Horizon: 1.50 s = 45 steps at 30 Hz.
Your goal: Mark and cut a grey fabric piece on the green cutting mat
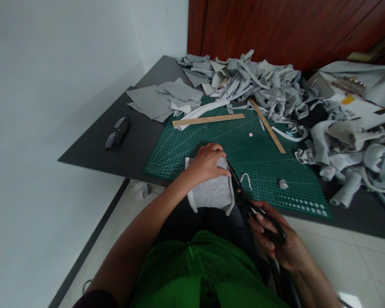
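Note:
My left hand (207,164) presses down on a grey fabric piece (211,192) that lies on the near edge of the green cutting mat (211,141) and hangs over the table edge. My right hand (276,239) grips black scissors (244,196) by the handles. The blades run along the right edge of the fabric piece, right beside my left fingertips. A thin curled fabric strip (246,179) lies on the mat just right of the blades.
Two wooden rulers (208,120) (267,125) lie on the mat's far side. A heap of grey fabric scraps (259,85) covers the back and right of the table. Flat grey pieces (157,100) and black glasses (117,132) lie at the left. A small scrap (282,184) sits on the mat.

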Available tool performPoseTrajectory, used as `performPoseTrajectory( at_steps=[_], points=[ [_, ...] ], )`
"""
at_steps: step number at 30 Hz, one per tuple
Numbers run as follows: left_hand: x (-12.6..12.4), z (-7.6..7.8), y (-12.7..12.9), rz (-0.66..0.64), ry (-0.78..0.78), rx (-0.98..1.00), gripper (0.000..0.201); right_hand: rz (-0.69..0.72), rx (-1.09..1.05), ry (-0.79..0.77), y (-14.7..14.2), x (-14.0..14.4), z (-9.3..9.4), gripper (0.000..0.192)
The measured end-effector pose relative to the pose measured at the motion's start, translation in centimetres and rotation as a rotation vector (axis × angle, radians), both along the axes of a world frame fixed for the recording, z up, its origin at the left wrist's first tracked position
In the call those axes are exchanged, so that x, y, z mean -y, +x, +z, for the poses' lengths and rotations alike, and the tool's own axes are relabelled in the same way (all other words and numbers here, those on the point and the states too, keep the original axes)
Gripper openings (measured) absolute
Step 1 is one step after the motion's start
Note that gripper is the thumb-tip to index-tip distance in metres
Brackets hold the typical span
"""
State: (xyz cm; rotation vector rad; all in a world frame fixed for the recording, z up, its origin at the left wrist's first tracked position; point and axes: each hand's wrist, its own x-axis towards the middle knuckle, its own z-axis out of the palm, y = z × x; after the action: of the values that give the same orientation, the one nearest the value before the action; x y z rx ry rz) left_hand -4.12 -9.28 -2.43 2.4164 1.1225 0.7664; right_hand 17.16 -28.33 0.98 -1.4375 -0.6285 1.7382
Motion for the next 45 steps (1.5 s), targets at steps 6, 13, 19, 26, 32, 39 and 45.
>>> performPoseTrajectory(
  at_steps=[6, 13, 19, 26, 32, 39, 45],
  points=[
    [0.0, 0.1, 0.0, -0.007, 0.001, -0.019, 0.050, 0.003, 0.012, 0.012, -0.5, 0.2, -0.1, 0.059],
    [0.1, 0.2, 0.0, 0.002, -0.003, -0.017, 0.051, 0.041, 0.034, 0.052, -0.5, 0.3, -0.2, 0.050],
    [0.0, 0.2, 0.0, -0.002, -0.012, -0.005, 0.052, 0.053, 0.045, 0.066, -0.7, 0.6, -0.7, 0.048],
    [0.0, 0.1, 0.0, -0.011, -0.008, 0.009, 0.050, 0.057, 0.066, 0.082, -0.1, 0.2, -0.6, 0.047],
    [0.0, 0.0, 0.0, -0.011, 0.004, 0.015, 0.056, 0.045, 0.068, 0.065, -0.6, -0.9, 0.2, 0.054],
    [0.1, -0.1, 0.2, 0.082, 0.049, 0.062, 0.066, 0.014, -0.017, 0.010, -0.7, -1.4, 0.4, 0.058],
    [0.1, -0.3, 0.0, 0.075, 0.043, 0.016, 0.059, -0.005, -0.102, -0.038, 0.2, -1.6, 0.0, 0.057]
  ],
)
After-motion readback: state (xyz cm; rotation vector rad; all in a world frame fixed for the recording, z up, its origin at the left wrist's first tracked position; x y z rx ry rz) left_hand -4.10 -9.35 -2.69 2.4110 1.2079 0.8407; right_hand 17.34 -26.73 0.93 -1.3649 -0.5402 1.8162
